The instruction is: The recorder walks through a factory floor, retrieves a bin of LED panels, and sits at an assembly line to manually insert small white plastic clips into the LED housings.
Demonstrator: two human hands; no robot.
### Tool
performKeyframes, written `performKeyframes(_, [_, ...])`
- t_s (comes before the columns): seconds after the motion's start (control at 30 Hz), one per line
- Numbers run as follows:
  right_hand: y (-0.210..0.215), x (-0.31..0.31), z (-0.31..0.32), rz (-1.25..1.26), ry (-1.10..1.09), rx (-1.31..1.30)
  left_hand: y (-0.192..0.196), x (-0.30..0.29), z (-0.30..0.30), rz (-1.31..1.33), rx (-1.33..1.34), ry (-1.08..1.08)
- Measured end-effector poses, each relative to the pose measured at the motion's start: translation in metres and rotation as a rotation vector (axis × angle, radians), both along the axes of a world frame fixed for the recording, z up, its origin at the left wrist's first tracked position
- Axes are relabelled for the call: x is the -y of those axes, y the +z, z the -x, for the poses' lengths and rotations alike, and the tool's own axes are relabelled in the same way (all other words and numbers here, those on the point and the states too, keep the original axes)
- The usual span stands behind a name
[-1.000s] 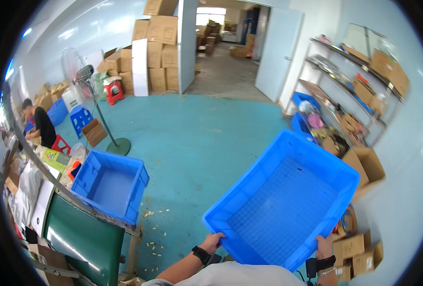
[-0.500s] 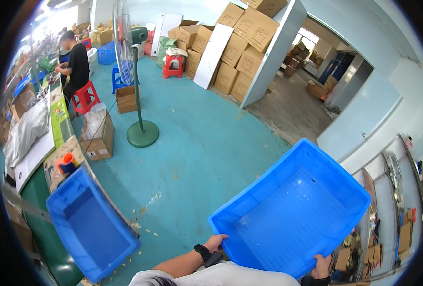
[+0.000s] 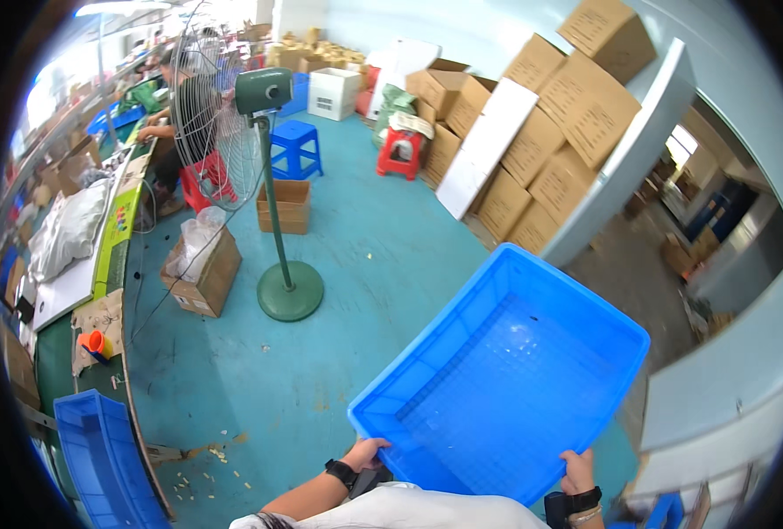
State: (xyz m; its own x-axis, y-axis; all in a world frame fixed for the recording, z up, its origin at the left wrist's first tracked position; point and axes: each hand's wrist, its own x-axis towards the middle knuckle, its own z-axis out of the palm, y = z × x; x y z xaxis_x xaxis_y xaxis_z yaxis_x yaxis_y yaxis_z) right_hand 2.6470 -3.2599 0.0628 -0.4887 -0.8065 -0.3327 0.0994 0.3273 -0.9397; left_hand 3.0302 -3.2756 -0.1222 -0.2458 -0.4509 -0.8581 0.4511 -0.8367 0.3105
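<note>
A big blue plastic tub point(image 3: 506, 388) hangs tilted in front of me, its open top facing up toward me. Only a small dark speck and some bright glare show on its inner floor. My left hand point(image 3: 364, 453) is closed on the near left part of its rim. At the near right, my right hand point(image 3: 577, 473) grips the rim too, thumb over the edge. The undersides of both hands' fingers are hidden by the tub wall.
A green pedestal fan point(image 3: 289, 291) stands ahead on the left, beside a carton with plastic bags point(image 3: 203, 264). Another blue tub point(image 3: 100, 458) sits by the workbench at lower left. Stacked cartons point(image 3: 557, 150) flank a doorway at right. A person point(image 3: 175, 115) sits at the bench.
My view has swung left and the fan looks nearer. I still carry the tub in both hands; it has shifted slightly left in view. The right-hand shelving has mostly left the picture.
</note>
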Motion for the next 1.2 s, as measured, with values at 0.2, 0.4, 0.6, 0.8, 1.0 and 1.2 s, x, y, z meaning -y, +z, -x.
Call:
performKeyframes(0.2, [0.000,0.190,-0.009,0.042,0.293,0.016,-0.082,0.114,0.006,-0.009,-0.154,0.108])
performKeyframes(0.4, [0.016,0.297,-0.008,-0.008,0.113,-0.041,-0.022,0.257,0.009,0.017,-0.182,0.254])
performKeyframes(0.6, [-0.013,0.472,-0.017,0.153,0.204,-0.001,0.002,0.419,0.001,0.121,-0.060,0.356])
performKeyframes(0.8, [-0.026,0.669,-0.070,0.041,0.411,0.034,-0.007,0.508,-0.032,0.091,0.017,0.560])
performKeyframes(1.0, [-0.042,0.809,-0.165,0.024,0.621,0.077,-0.052,0.568,-0.096,0.059,-0.065,0.659])
performKeyframes(1.2, [-0.046,0.926,-0.208,0.150,0.536,0.054,-0.018,0.731,-0.151,0.104,-0.071,0.708])
